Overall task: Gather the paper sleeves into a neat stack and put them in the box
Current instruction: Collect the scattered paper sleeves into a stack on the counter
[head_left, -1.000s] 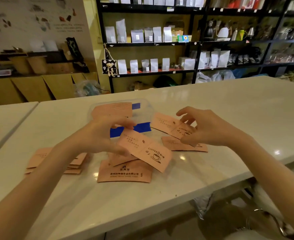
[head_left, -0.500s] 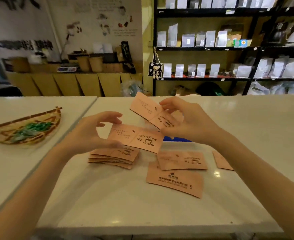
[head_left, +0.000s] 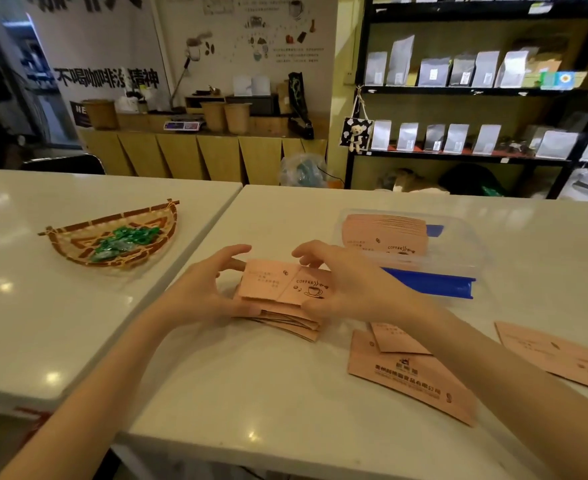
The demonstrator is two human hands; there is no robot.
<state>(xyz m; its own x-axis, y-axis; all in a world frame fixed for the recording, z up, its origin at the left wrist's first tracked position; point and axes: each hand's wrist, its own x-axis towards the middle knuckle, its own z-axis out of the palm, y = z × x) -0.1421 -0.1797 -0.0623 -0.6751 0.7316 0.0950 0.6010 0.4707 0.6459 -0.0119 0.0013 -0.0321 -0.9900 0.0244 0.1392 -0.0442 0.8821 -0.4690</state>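
Between the fingers of the left hand point(head_left: 209, 292) and the right hand point(head_left: 348, 289) sits a sleeve point(head_left: 282, 284), on top of the stack point(head_left: 285, 322) lying on the table point(head_left: 268, 393). Behind the right fingertips, the box point(head_left: 459, 244), more sleeves point(head_left: 384, 233) in it. Right of the right hand and nearer the camera, two loose sleeves point(head_left: 414, 379) overlap; further right lies another point(head_left: 559, 356). Well left of the left fingers, on the next table point(head_left: 26, 323), a basket point(head_left: 112, 237).
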